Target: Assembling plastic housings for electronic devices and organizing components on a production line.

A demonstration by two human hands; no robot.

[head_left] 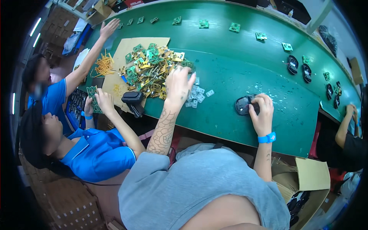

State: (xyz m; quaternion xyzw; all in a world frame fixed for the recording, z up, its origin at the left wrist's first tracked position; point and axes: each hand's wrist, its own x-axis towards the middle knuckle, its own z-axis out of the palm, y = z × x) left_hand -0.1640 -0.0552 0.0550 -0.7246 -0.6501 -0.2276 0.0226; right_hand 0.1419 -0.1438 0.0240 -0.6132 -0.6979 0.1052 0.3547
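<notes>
My left hand [177, 85] reaches to the right edge of a heap of green and yellow circuit boards [153, 63]. Its fingers are bent around a green circuit board [188, 64], partly hidden by the hand. Small pale rectangular pieces [196, 96] lie loose just right of my left wrist. My right hand [263, 111], with a blue band at the wrist, grips the right side of a black oval plastic housing [242, 105]. The housing rests on the green tabletop [222, 122], its open inside facing up. Thumb and fingers cover its right end.
Cardboard [115, 76] lies under the heap, a black device [133, 98] at its near edge. Co-workers in blue sit left; one holds green boards [92, 94]. Boards [234, 27] and black housings [292, 64] line the far side. A box [312, 176] stands lower right.
</notes>
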